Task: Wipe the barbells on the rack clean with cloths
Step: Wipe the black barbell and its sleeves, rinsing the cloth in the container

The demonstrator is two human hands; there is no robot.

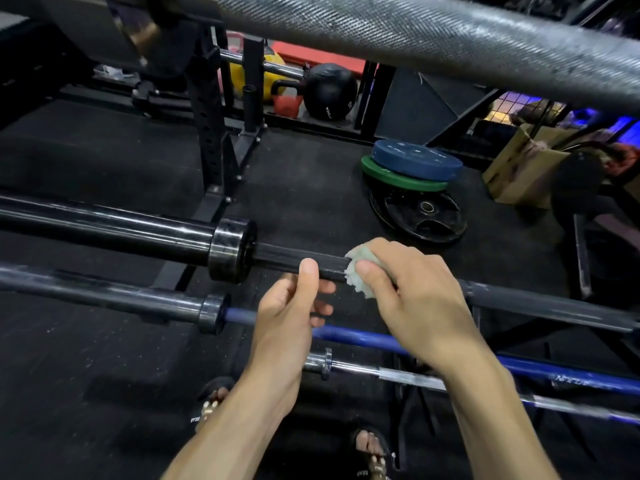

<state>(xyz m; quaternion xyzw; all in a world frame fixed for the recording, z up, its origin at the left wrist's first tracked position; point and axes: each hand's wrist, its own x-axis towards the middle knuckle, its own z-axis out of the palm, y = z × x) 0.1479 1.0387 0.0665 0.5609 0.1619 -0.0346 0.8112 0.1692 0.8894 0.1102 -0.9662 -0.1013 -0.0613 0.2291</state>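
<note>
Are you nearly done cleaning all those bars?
Not nearly. Nothing looks plainly finished. The right hand rubs a pale green cloth on the black knurled barbell; the left hand steadies it. The blue barbell and chrome barbell below wait.

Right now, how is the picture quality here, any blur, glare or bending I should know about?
Head view: the knurled barbell across the top sits very close and bows from wide-angle distortion; the black barbell shows glare streaks on its sleeve; the right hand with the cloth and the left hand are fairly sharp; the far right background is dim and soft, with blue light.
</note>
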